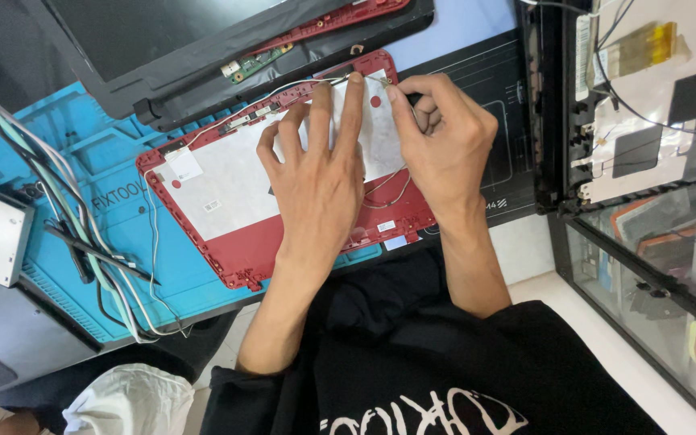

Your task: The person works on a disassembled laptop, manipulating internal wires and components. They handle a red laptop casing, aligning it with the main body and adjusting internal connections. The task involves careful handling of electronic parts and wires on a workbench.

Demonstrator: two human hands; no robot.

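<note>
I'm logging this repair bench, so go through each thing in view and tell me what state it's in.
Red laptop lid shell: lying inside-up on the blue mat, screen removed, foil lining exposed.
Thin cable: loose along the shell's top edge, pinched at one end.
Left hand: spread flat, fingers pressing the foil.
Right hand: closed, fingertips pinching near the cable end.
Blue mat: flat, under the shell.
Second laptop lid: opened, cables exposed.
</note>
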